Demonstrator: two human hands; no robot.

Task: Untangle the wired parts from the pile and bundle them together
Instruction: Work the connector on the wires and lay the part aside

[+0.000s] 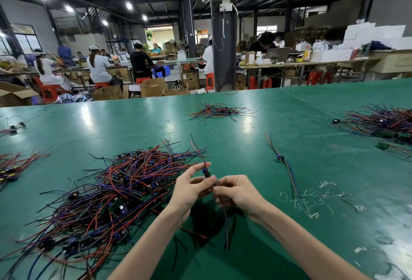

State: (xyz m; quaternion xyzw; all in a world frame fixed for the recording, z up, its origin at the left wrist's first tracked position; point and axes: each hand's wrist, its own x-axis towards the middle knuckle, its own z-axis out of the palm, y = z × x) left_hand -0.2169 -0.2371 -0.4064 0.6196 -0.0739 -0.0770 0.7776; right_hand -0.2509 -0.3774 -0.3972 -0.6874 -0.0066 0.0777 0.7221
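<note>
A big tangled pile of wired parts [111, 190], red, blue and black leads with small circuit boards, lies on the green table [256, 137] at my left front. Just right of it, above the table, my left hand [189, 188] and my right hand [236, 190] together pinch one wired part [206, 171]. Its small blue and black component sits between my fingertips. Red and black leads stick up from it, and more leads hang down below my right hand. One separated wired part [281, 158] lies stretched out on the table to the right.
Smaller wire piles lie at the table's far middle [219, 110], far right [383, 123] and left edge [13, 166]. White tape scraps [312, 201] stick to the table at right. Beyond the far edge are cardboard boxes, red stools, a dark pillar and seated workers.
</note>
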